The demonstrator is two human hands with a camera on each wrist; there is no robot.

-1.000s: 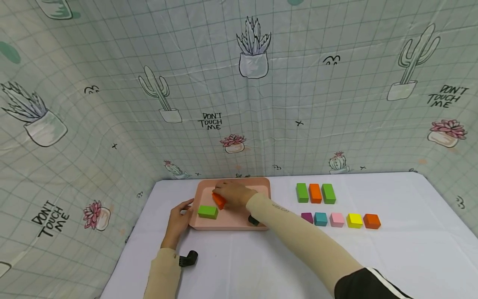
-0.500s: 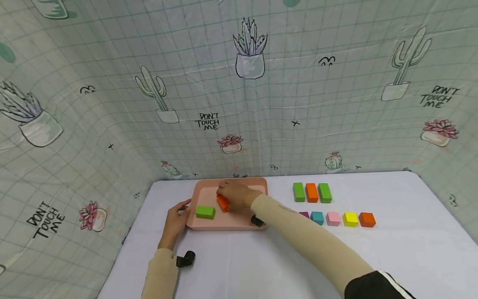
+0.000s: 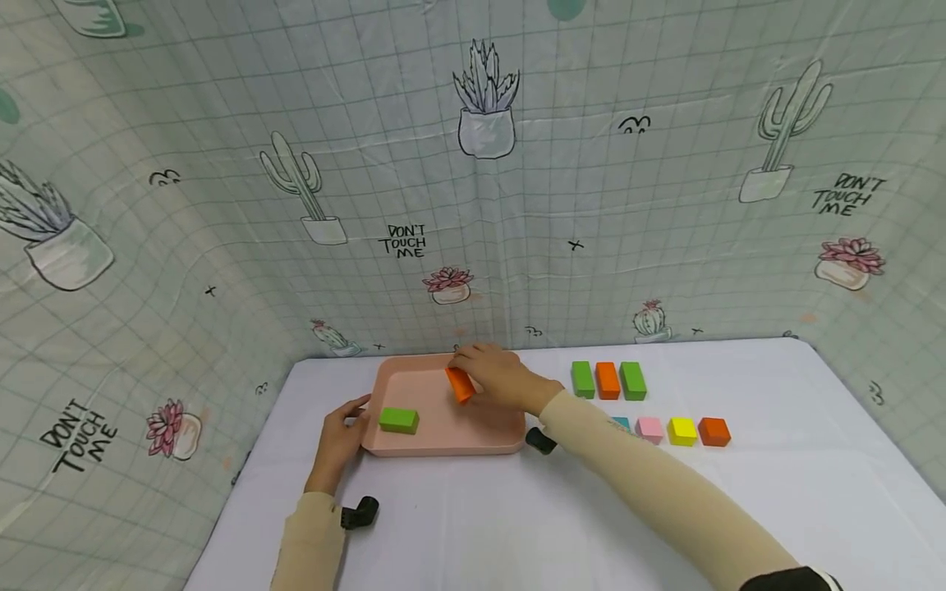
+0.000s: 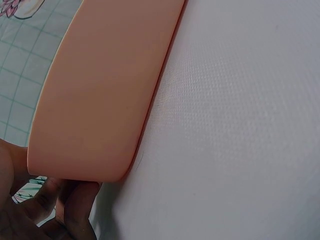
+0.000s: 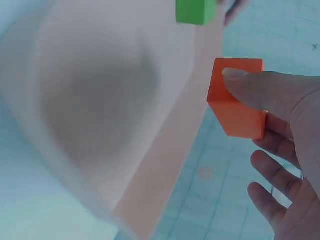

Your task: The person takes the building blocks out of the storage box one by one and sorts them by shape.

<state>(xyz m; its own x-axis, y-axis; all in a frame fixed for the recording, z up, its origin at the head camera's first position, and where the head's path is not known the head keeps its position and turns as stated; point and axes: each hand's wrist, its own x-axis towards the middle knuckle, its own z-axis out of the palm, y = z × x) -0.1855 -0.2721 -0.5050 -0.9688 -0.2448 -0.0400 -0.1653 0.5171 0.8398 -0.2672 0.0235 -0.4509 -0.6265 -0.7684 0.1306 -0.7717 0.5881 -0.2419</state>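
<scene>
My right hand [image 3: 502, 379] pinches an orange rectangular block [image 3: 460, 386] over the right half of a pink tray [image 3: 436, 427]. In the right wrist view the thumb lies on one face of the orange block [image 5: 237, 120], with fingers behind it. A green rectangular block [image 3: 399, 421] lies in the tray's left part. My left hand [image 3: 337, 439] holds the tray's left edge. In the left wrist view its bent fingers [image 4: 80, 205] meet the tray [image 4: 100, 100] at a near corner; part of that hand is hidden behind the wall.
Right of the tray stands a back row with a green block [image 3: 582, 380], an orange block [image 3: 608, 381] and another green block [image 3: 633, 381]. In front are a pink cube [image 3: 649, 430], a yellow cube [image 3: 682, 431], an orange cube [image 3: 714, 432] and a teal cube [image 3: 622, 423], partly behind my sleeve.
My right hand has moved right and upward with the orange block, away from the green block in the tray. The left hand stays at the tray's edge. The view has shifted slightly.
</scene>
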